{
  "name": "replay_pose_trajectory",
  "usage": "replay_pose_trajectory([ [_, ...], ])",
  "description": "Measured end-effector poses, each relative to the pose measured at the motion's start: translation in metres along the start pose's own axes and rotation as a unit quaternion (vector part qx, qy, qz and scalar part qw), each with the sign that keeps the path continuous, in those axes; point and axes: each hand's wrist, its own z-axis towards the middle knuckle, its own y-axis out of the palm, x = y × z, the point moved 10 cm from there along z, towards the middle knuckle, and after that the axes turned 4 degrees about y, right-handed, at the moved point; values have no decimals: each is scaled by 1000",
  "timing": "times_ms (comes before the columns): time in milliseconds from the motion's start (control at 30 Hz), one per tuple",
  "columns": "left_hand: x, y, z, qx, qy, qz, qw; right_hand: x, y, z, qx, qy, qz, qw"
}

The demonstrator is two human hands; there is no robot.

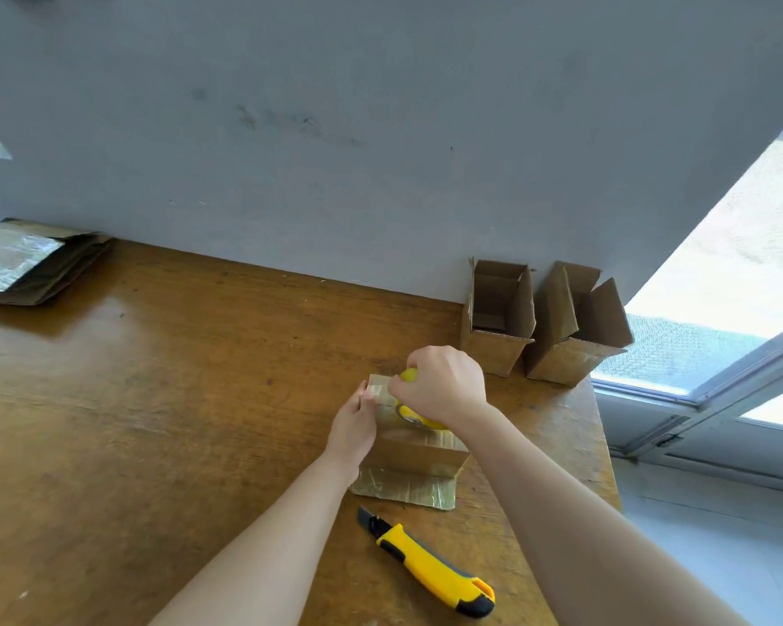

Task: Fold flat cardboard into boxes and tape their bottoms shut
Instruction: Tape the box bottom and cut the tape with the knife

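A small cardboard box [419, 451] stands upside down on the wooden table [163, 399], with one flap spread flat toward me. My left hand [356, 426] holds the box's left top edge, thumb and fingers pinching the tape end there. My right hand [441, 384] grips a yellow-cored roll of clear tape [410, 413] on top of the box. The hand hides most of the roll.
A yellow and black utility knife [430, 564] lies near the table's front edge. Two folded open boxes [498, 316] [575, 323] stand against the wall at the back right. Flat cardboard is stacked [28, 262] at the far left. The table's right edge borders a window.
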Motion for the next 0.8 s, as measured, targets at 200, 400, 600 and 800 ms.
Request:
replay_pose_trajectory([
  [200,-6,4,8,-14,-84,-30,996,1,-2,0,0,-5,-5,1000],
  [400,8,0,17,46,41,86,994,31,-1,3,-30,45,166,985],
  [600,12,-1,22,46,90,141,985,52,29,-11,-160,78,456,872],
  [800,13,-4,22,59,97,169,979,78,4,-3,-76,65,310,946],
])
